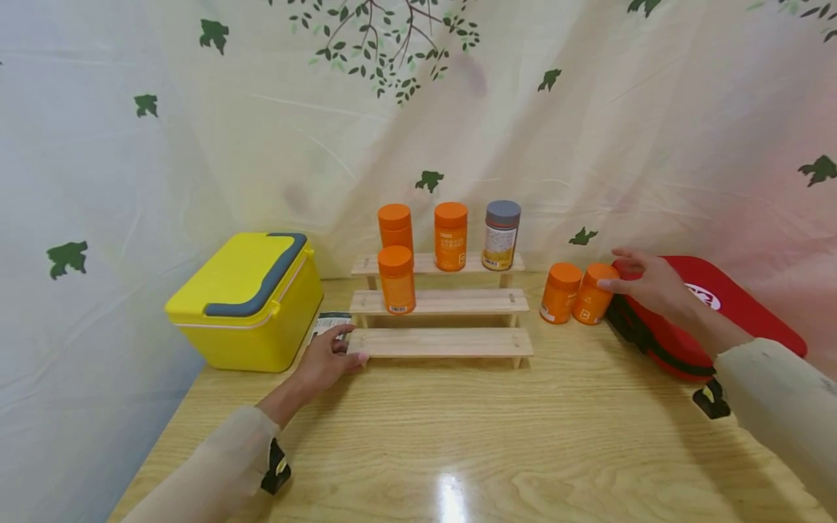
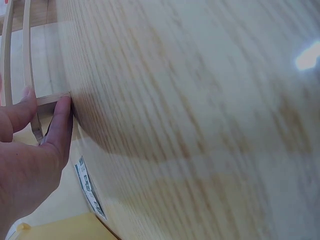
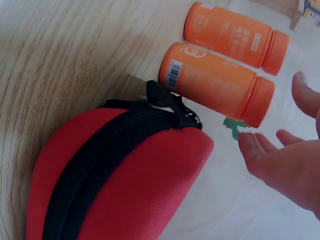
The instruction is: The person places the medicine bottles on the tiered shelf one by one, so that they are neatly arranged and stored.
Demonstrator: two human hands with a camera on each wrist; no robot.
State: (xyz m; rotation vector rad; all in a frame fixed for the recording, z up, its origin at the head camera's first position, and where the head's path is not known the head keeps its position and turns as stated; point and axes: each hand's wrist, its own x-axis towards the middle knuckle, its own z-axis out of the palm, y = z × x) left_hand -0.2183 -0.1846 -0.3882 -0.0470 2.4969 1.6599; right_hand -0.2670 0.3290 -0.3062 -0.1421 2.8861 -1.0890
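My left hand (image 1: 325,362) pinches the left end of the lowest step of a three-step wooden rack (image 1: 441,343); the left wrist view shows thumb and fingers of this hand (image 2: 35,160) on either side of the wood (image 2: 50,99). At the right, my right hand (image 1: 657,287) hovers by the lid of the right one of two upright orange bottles (image 1: 591,301). In the right wrist view, the fingers and thumb of that hand (image 3: 287,160) are spread, with a gap to the nearer bottle (image 3: 210,80). The other bottle (image 1: 559,298) stands close beside it.
On the rack's top step stand two orange bottles (image 1: 451,240) and a grey-lidded bottle (image 1: 500,240); the middle step holds another orange bottle (image 1: 398,283). A yellow box (image 1: 245,319) is at left, a printed packet (image 1: 332,319) beside it. A red case (image 1: 739,298) lies at right.
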